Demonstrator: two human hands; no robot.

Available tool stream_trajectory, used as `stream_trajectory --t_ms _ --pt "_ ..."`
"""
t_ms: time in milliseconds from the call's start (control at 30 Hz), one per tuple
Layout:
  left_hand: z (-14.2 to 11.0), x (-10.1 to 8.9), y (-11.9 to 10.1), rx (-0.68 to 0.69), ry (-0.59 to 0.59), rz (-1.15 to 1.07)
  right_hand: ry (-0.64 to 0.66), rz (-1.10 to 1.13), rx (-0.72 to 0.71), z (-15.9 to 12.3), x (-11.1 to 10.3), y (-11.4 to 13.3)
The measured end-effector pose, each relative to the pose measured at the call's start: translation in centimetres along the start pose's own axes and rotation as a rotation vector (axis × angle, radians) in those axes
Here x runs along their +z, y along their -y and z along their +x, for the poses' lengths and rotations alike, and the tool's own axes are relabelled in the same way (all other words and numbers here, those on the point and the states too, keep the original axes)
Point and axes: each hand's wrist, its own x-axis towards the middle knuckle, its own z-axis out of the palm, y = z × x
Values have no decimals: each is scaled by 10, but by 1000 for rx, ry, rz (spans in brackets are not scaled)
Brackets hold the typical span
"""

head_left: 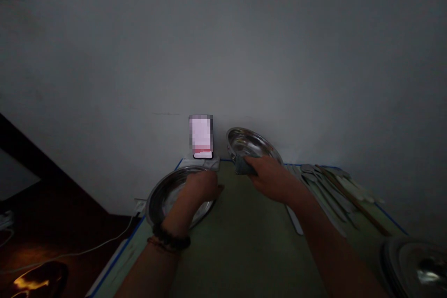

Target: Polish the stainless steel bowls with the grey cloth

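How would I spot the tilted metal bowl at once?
Find the green table against the grey wall. Near its far edge, right of the lit phone, the bowl slants up by the right hand. Unlike the flatter bowl by the left hand, its rim tips steeply.

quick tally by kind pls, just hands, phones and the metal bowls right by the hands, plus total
Hands: 2 (left hand, right hand)
Metal bowls: 2 (left bowl, tilted right bowl)
Phone: 1
Total: 5

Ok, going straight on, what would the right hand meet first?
Probably the tilted bowl, just past the cloth in the right hand; depth is unclear, and they may already touch.
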Motion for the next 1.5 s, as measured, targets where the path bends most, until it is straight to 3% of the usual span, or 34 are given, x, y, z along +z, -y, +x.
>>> stream_trajectory --t_ms 167,367,433,600,700,767,833,933,1200,1333,1500 --pt "3 -5 3 -26 -55 77 19 32 -32 1 3 -2" --pt "8 -19 0 20 -242 -124 15 19 -47 1 3 -3" --pt "7 -24 -3 26 -284 -301 9 34 -65 1 2 -2" --pt "5 -28 -8 -7 -250 -1155 4 144 -149 -1 -1 3" --pt "10 -25 -7 -5 -158 -1404 5 211 -212 -2 -3 6" --pt "14 -24 -5 32 -174 -1502 27 235 -223 -3 -6 3" --pt "16 -24 -4 61 -254 -1534 75 275 -234 -5 -9 -4" --pt "16 -24 -8 -1 -346 -1524 126 289 -213 -7 -9 -20" --pt "16 -2 -42 78 -271 -1563 -17 220 100 12 26 -45" --pt "15 5 -54 68 -231 -1562 -24 565 23 16 26 -35" --pt "16 0 -50 6 -230 -1559 59 866 -114 12 12 -19"
